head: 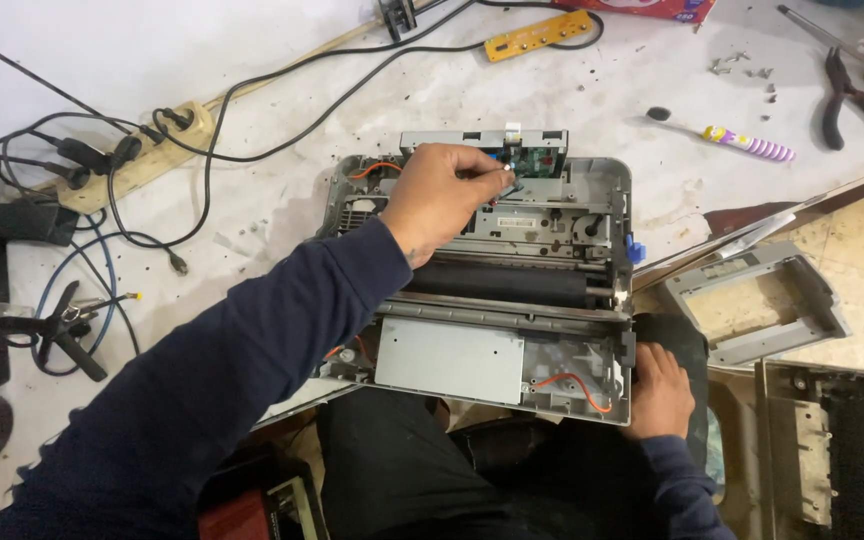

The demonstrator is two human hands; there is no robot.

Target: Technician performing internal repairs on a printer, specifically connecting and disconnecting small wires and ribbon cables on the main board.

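- the left hand (439, 195) reaches over the open printer (512, 290). its grip is pinched shut on a small metal part (508, 180) at the far edge, just by the green circuit board (530, 158).
- the right hand (658, 388) clamps the near corner of the printer, likely so it does not slide on the worktop (282, 200).
- one black roller (497, 282) lies between the two hands.
- two orange wires show: one (377, 168) just left of the pinching grip, one (574, 384) just left of the right hand.
- far to the right of the pinching grip lie one toothbrush (727, 136), one pair of pliers (855, 100) and a few loose screws (742, 68).
- one power strip (137, 155) lies far to the left.
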